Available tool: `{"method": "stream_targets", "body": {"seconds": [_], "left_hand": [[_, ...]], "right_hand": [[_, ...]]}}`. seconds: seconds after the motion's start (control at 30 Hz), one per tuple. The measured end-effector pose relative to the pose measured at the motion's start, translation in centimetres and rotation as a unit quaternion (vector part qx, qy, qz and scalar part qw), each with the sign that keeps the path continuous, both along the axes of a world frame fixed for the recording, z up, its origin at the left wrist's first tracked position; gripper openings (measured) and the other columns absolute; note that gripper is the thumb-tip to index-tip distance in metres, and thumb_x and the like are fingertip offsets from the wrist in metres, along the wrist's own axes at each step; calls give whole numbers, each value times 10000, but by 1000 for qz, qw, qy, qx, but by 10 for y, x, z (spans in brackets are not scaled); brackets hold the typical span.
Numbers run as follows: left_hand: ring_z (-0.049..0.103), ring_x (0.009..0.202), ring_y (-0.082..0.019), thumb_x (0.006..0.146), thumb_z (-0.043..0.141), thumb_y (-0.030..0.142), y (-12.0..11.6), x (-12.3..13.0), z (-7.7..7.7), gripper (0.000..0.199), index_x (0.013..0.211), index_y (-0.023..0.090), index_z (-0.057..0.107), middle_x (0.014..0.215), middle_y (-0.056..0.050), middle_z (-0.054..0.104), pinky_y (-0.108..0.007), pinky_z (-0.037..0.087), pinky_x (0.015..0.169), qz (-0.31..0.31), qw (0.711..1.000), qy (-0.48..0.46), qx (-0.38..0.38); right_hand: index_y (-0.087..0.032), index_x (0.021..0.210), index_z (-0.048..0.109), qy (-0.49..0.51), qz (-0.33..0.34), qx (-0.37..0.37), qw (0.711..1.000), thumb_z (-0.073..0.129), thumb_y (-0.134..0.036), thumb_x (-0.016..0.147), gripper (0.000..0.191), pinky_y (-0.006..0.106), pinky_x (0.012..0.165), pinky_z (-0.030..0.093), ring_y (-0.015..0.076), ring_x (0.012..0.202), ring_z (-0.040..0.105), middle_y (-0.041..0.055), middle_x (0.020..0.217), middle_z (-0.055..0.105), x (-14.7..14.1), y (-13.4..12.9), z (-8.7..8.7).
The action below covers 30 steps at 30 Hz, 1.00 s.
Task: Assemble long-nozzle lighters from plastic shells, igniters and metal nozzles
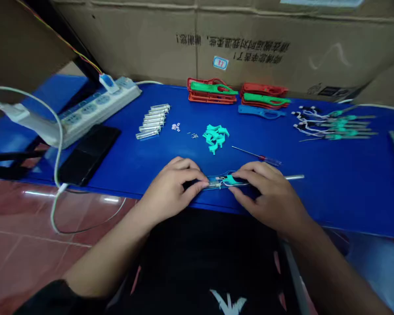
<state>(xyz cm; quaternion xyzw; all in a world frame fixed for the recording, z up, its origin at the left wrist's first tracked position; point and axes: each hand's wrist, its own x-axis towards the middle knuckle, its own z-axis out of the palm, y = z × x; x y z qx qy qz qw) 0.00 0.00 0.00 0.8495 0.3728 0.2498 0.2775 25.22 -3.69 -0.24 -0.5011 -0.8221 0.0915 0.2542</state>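
Casing (212,178): at tabletop (134,162) front edge, right part hidden by right hand (267,186) | Left hand (179,181): fingers pinching tube (214,185) | Right: fingers gripping switch (230,180) | Wires (223,184): routing unclear | Carton (144,43): inverted Chinese print, "谢谢!" legible | Sticker (220,63): characters unclear

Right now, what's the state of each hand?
Left hand: closed, pinching the tube.
Right hand: thumb and fingertips at the green piece; whether gripping cannot be told.
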Motion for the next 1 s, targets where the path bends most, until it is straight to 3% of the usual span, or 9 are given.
{"method": "stream_targets", "body": {"seconds": [0.13,0.3,0.53,0.77,1.0], "left_hand": [[577,899,-153,948,637,272,4,1,0,102,936,223,727,951,-5,667,-324,422,860,3,1000,13,0],[597,927,-163,971,601,294,8,0,-1,139,961,211,712,1006,-19,678,-340,436,878,0,999,25,21],[603,1088,-198,980,573,376,9,0,4,336,1284,240,615,1189,-54,647,-381,478,967,32,999,19,-13],[612,932,-181,963,613,334,15,9,-1,221,1119,232,731,1006,-34,677,-380,472,893,-20,998,51,30],[599,920,-175,963,615,318,15,8,-6,227,1124,218,740,1007,-44,666,-364,463,865,-16,998,36,49]], "right_hand": [[-185,1087,702,22,-3,-13,1000,646,-296,925,204,355,853,525,202,968,628,74,1047,658,2,-4,-3],[-229,1198,660,13,-3,-33,999,648,-316,919,292,368,919,520,215,1043,628,67,1143,646,16,-11,1],[-219,1154,690,-35,-19,-16,999,651,-330,917,265,407,904,510,234,1012,637,74,1116,678,52,-14,4],[-223,982,764,22,3,-16,1000,627,-226,933,146,341,780,517,179,849,635,38,912,716,53,-9,0],[-213,1001,766,-31,21,-32,999,559,-258,970,214,369,794,505,184,823,612,45,882,706,54,-5,3]]}}
